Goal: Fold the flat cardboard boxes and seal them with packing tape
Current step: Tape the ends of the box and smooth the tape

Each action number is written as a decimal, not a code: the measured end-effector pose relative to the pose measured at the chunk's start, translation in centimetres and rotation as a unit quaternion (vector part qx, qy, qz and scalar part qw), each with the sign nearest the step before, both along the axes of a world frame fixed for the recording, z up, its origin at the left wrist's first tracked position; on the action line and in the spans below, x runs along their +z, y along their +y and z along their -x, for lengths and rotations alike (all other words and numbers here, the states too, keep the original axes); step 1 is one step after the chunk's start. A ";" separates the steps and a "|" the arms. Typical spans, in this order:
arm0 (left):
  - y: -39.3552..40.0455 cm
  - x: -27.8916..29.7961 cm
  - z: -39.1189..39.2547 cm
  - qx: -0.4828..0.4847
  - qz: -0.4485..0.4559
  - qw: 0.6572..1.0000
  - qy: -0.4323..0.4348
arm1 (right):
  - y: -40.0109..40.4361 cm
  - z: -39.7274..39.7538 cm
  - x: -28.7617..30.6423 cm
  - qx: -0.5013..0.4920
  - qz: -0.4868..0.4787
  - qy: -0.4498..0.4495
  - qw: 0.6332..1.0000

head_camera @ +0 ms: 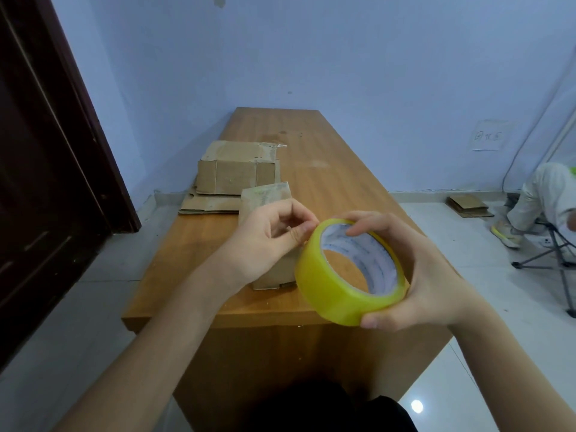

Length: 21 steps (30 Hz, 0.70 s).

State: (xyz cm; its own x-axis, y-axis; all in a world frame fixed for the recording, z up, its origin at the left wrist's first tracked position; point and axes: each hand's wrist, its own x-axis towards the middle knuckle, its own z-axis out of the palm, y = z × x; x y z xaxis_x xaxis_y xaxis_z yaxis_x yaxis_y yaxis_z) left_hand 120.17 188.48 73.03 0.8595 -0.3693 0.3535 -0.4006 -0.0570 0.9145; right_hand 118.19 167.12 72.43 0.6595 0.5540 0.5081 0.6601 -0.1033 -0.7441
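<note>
Your right hand (417,275) grips the yellow roll of clear packing tape (349,272), fingers curled over the top of the ring and into its white printed core, thumb pressed under the lower outer edge. The roll is tilted so that its opening faces you and slightly left, and it is held up above the near end of the long orange-brown wooden surface (327,169).

Your left hand (268,235) sits just left of the roll, fingers curled inward. The thumb and forefinger tips meet at the roll's upper left rim, touching the outer layer of tape there. Whether a loose end is pinched between them you cannot tell.

Directly behind and partly under your left hand stands a small folded brown cardboard box (265,198), resting on the surface. Only its top flap and a lower corner show past your wrist.

Farther beyond the left hand, toward the left edge of the surface, a second folded cardboard box (237,169) sits on top of a stack of flat cardboard sheets (208,204), with a bit of tape sticking up at its far right corner.

Far off to the right of your right hand, on the white tiled floor, another flat cardboard piece (467,205) lies by the blue wall, near a seated person's leg (539,194) and a folding chair (551,247).
</note>
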 end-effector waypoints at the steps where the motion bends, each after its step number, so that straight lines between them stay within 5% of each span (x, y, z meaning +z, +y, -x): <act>1: -0.3 -0.1 0.0 0.015 -0.002 1.000 -0.005 | 0.1 -0.1 -0.1 0.000 -0.012 0.010 1.000; 11: -1.6 -0.7 -0.6 0.220 0.000 0.975 -0.013 | 1.1 -1.1 -1.0 -0.052 -0.075 0.050 0.995; 17: 0.6 1.2 0.1 0.277 -0.014 0.959 -0.053 | 1.4 -1.0 -0.9 -0.150 -0.126 0.073 0.978; 21: 1.4 1.9 0.5 0.242 -0.026 0.970 0.004 | 1.5 -1.3 -0.6 -0.181 -0.117 0.093 0.972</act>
State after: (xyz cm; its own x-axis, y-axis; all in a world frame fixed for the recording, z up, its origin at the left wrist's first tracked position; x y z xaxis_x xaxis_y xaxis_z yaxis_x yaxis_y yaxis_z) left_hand 119.62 189.90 74.90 0.9392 0.0612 0.3378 -0.3083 -0.2826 0.9083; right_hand 119.48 168.57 71.82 0.8826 0.1519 0.4450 0.4632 -0.1185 -0.8783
